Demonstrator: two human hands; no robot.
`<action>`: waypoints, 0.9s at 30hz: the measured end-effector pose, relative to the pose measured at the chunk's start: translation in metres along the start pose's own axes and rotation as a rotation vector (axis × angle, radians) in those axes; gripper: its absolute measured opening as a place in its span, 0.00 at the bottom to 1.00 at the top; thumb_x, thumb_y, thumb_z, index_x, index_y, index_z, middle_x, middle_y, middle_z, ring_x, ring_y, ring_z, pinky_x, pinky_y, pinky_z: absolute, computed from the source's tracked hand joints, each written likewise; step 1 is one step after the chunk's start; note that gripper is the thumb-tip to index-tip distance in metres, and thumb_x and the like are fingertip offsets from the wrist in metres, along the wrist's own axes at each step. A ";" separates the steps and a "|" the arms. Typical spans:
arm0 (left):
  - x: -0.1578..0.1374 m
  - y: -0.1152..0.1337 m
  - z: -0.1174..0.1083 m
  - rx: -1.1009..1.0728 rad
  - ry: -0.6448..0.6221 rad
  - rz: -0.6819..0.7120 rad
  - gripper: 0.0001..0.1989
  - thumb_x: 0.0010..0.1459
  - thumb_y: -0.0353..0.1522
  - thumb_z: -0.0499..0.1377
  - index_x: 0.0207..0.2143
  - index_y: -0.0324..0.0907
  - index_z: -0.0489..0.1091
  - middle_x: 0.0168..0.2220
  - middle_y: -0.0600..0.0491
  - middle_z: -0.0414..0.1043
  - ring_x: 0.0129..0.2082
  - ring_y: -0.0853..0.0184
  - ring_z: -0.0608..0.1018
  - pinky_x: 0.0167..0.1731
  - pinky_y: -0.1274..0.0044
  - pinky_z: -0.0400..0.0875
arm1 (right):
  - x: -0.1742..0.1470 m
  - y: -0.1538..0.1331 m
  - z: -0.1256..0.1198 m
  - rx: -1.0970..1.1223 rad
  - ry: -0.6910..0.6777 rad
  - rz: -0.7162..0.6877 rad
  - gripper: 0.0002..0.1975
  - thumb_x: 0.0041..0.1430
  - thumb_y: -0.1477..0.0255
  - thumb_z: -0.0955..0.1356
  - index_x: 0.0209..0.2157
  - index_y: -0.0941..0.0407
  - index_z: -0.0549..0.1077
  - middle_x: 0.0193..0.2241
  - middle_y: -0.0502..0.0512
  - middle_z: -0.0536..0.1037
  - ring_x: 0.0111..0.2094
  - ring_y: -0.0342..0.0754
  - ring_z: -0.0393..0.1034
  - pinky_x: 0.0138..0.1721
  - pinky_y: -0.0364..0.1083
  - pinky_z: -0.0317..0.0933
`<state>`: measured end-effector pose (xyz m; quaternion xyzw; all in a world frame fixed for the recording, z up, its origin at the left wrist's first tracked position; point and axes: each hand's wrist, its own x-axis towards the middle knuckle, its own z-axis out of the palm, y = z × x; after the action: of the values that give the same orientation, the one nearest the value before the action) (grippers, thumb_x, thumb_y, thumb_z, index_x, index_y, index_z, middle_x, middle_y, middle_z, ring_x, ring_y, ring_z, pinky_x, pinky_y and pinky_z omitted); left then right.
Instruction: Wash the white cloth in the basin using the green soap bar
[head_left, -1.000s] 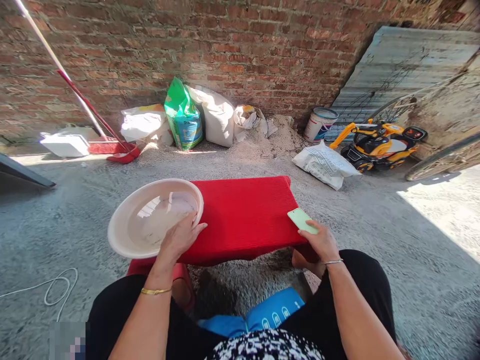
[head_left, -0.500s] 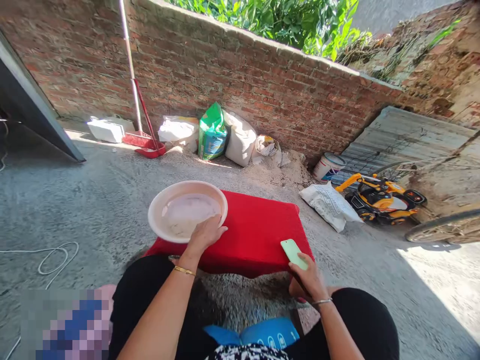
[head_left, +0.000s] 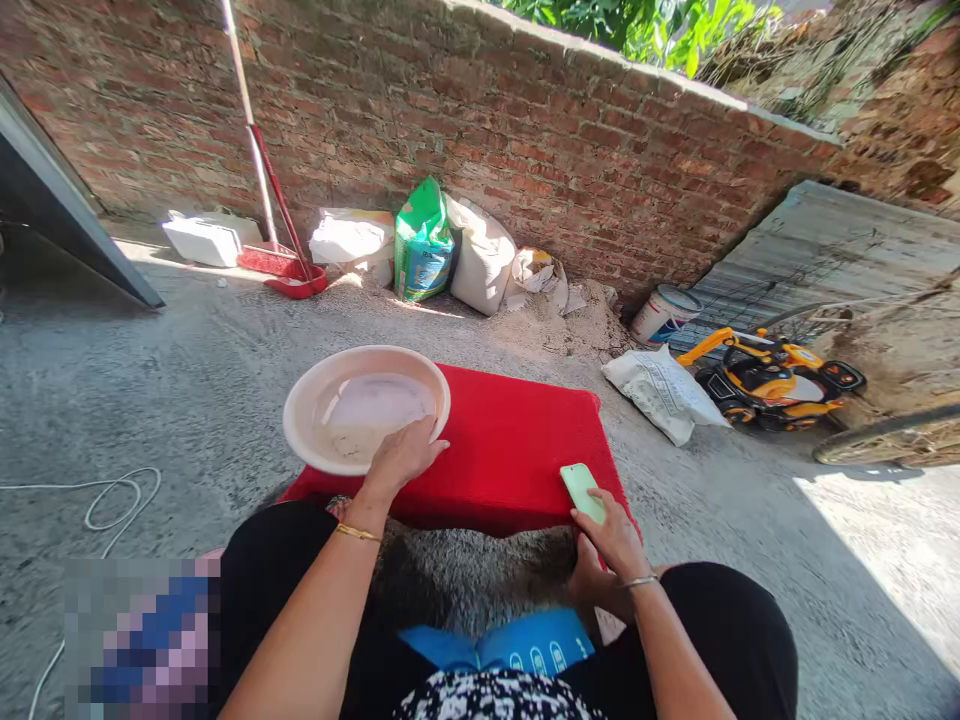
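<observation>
A brick wall [head_left: 375, 110] runs across twelve o'clock, above grey concrete ground [head_left: 217, 360]. At two o'clock a corrugated sheet [head_left: 810, 250] leans back, and nearer than it, in the same direction, stands a yellow-and-black toy excavator [head_left: 780, 385]. In the middle, a low table [head_left: 517, 430] lies under a red cloth, in front of the seated person's knees. Beyond its far edge, between eleven and twelve o'clock, a green sack [head_left: 424, 245] stands upright just beside a pale sack [head_left: 484, 262]; a flat white sack [head_left: 666, 393] lies near two o'clock. A pale pink basin [head_left: 298, 410] holding clear liquid sits at the table's ten o'clock end. The two hands are well apart. The left hand [head_left: 405, 455] grasps the basin's rim at its four o'clock, fingers inside and thumb outside. The right hand [head_left: 615, 530] is closed around a pale green phone [head_left: 581, 488], which is at the table's four o'clock corner; whether it touches the cloth cannot be told. A gold bracelet [head_left: 358, 532] circles the left wrist, a thin silver bangle [head_left: 639, 581] the right.
</observation>
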<state>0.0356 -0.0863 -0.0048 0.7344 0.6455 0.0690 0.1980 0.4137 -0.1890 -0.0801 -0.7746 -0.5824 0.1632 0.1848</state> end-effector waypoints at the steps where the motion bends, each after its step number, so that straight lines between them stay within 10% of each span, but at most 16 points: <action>1: 0.002 0.000 0.000 -0.002 -0.008 -0.007 0.19 0.60 0.43 0.52 0.49 0.44 0.64 0.47 0.44 0.74 0.48 0.56 0.76 0.44 0.70 0.66 | -0.001 0.000 -0.001 0.010 -0.016 -0.004 0.27 0.54 0.54 0.65 0.51 0.54 0.67 0.44 0.58 0.72 0.48 0.55 0.68 0.49 0.51 0.61; 27: 0.003 -0.002 0.001 -0.019 0.014 -0.006 0.16 0.60 0.43 0.53 0.46 0.45 0.65 0.47 0.45 0.74 0.47 0.57 0.75 0.42 0.72 0.66 | -0.008 -0.006 0.005 -0.032 0.043 0.009 0.22 0.55 0.58 0.65 0.50 0.50 0.67 0.38 0.56 0.69 0.42 0.53 0.70 0.41 0.49 0.64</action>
<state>0.0347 -0.0839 -0.0072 0.7300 0.6484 0.0797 0.2010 0.4042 -0.1943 -0.0817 -0.7835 -0.5772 0.1382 0.1839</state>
